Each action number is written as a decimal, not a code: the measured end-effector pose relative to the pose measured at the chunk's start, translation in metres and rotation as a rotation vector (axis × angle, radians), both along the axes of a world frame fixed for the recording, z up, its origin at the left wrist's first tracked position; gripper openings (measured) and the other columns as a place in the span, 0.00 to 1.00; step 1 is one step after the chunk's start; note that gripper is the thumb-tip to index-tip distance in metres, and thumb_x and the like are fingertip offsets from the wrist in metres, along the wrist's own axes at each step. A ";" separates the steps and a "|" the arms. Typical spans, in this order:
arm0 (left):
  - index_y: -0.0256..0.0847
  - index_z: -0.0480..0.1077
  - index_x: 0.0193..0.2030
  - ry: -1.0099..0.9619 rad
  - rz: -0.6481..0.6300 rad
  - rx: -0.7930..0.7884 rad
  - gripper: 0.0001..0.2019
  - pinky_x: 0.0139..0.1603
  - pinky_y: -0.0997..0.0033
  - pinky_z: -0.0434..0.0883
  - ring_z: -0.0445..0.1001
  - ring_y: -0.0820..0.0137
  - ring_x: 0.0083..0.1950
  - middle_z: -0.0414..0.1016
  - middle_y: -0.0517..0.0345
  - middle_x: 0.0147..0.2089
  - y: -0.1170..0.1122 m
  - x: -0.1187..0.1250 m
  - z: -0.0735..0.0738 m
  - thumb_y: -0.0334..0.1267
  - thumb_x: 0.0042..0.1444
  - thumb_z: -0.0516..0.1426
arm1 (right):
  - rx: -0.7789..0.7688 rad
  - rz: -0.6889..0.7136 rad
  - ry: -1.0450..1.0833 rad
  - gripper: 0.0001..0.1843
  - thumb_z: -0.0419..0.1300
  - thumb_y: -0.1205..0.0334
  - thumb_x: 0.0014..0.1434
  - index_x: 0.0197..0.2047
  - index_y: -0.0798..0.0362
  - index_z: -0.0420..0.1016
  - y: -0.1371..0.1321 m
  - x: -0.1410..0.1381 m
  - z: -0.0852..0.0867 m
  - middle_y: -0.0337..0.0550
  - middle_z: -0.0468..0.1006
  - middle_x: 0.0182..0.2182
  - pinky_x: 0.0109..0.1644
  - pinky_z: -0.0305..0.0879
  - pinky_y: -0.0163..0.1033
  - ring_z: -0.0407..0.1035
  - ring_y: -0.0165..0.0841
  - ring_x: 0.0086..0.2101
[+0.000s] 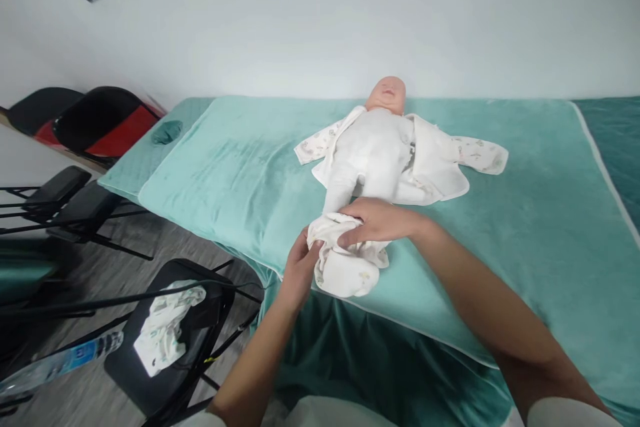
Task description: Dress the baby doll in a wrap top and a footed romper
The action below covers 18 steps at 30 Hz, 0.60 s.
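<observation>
A baby doll (373, 140) lies on its back on the green bed, head toward the wall and feet toward me. Its printed white jacket (440, 153) is spread open, with sleeves out to both sides. Bunched white baby pants (345, 267) are gathered at the doll's feet, which the cloth hides. My left hand (299, 270) pinches the left edge of the pants. From the right, my right hand (375, 220) is closed on the upper part of the same cloth, fingers partly hidden in its folds, close to the doll's lower legs.
The green-covered massage bed (240, 167) runs along the white wall, with a face hole (167, 133) at its left end. At lower left, a black chair (130, 327) holds white printed cloth (167, 327), near a plastic bottle (65, 363). Black-red chairs (107, 123) stand farther back.
</observation>
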State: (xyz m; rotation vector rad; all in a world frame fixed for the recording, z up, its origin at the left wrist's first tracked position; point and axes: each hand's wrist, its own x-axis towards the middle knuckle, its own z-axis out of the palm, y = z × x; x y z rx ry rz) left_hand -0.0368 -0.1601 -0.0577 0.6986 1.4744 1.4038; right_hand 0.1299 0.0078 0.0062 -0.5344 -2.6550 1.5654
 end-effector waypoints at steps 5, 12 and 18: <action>0.44 0.74 0.59 0.223 0.002 0.097 0.23 0.62 0.61 0.70 0.71 0.56 0.65 0.75 0.49 0.62 0.006 -0.003 0.003 0.50 0.60 0.63 | 0.077 -0.030 0.036 0.21 0.68 0.42 0.55 0.37 0.54 0.78 -0.007 -0.004 -0.001 0.40 0.80 0.34 0.37 0.58 0.36 0.72 0.35 0.35; 0.42 0.75 0.54 0.214 0.063 0.090 0.21 0.54 0.62 0.73 0.76 0.59 0.55 0.79 0.50 0.53 0.016 -0.003 -0.008 0.50 0.57 0.64 | -0.067 -0.165 0.071 0.10 0.63 0.59 0.57 0.42 0.52 0.76 -0.010 -0.006 -0.008 0.38 0.82 0.39 0.40 0.63 0.36 0.75 0.36 0.40; 0.40 0.74 0.45 0.054 0.155 0.022 0.18 0.38 0.71 0.70 0.74 0.69 0.37 0.78 0.59 0.37 0.027 0.000 -0.009 0.50 0.54 0.65 | 0.144 -0.061 -0.045 0.19 0.65 0.53 0.57 0.51 0.47 0.76 -0.010 -0.005 -0.002 0.40 0.83 0.47 0.40 0.61 0.37 0.76 0.40 0.43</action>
